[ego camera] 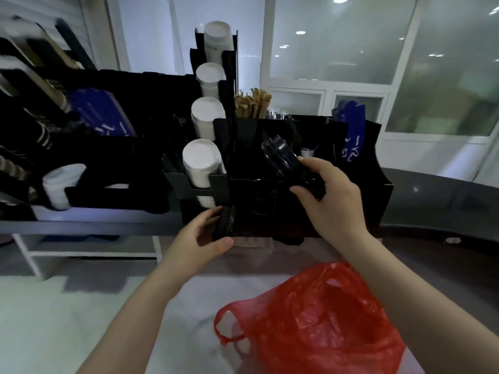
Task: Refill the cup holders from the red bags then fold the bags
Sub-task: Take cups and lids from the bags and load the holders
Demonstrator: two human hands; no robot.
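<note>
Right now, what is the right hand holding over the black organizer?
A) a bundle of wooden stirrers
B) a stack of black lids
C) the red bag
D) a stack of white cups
B: the right hand grips a stack of black lids above the black organizer, while the red bag lies on the counter below.

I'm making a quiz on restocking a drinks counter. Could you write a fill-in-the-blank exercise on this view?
1. The right hand holds a stack of ____ lids over the black organizer.
2. The plastic bag lying on the counter nearest the camera is ____ in colour.
3. The vertical cup holder shows ____ stacks of white cups.
4. The left hand grips more lids at the organizer's ____ edge.

Missing words: black; red; four; lower left
</note>
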